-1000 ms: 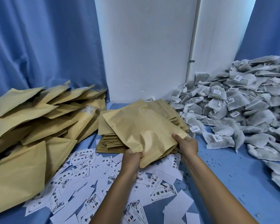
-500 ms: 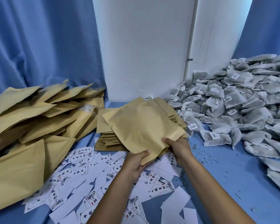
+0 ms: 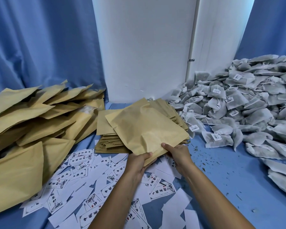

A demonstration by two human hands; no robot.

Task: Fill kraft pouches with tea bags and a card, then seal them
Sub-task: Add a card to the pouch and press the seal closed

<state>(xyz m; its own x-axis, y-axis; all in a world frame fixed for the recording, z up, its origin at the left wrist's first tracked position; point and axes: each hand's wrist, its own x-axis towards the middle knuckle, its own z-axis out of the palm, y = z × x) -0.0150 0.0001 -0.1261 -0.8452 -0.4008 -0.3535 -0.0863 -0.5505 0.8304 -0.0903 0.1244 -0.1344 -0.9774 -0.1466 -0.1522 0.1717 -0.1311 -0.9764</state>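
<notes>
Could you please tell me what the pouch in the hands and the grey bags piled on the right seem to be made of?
The pouch, held by both hands, looks like matte brown kraft paper: dull, creased, no gloss. The tea bags look like thin grey-white mesh or nonwoven filter fabric, since dark contents show through; which one cannot be told.

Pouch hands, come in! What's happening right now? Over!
Left hand and right hand both grip the near edge of one kraft pouch above the flat stack. No tea bags or cards picked yet. Nothing in the way.
</notes>
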